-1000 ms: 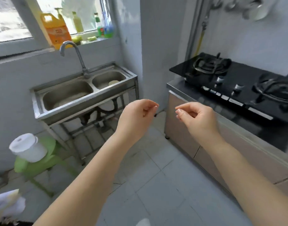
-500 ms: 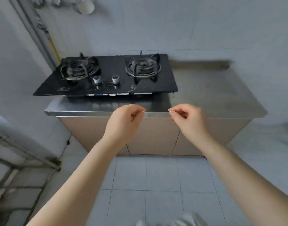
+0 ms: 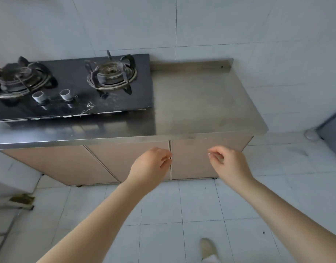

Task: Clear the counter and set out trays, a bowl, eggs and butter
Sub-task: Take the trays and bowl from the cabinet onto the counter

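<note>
A stainless steel counter (image 3: pixel 201 103) runs along the tiled wall, with nothing standing on its right half. My left hand (image 3: pixel 150 168) hangs in front of the cabinet doors below the counter edge, fingers loosely curled and holding nothing. My right hand (image 3: pixel 229 164) is level with it, to its right, also loosely curled and empty. No trays, bowl, eggs or butter are in view.
A black two-burner gas hob (image 3: pixel 72 86) covers the counter's left part. Beige cabinet doors (image 3: pixel 197 158) close the space under the counter. The floor is pale tile; a foot (image 3: pixel 207 248) shows at the bottom. A grey object (image 3: pixel 332 130) stands at the right edge.
My view has swung right from the sink to the hob and counter and moved closer. Both hands stay raised, loosely curled and empty, now a little farther apart.
</note>
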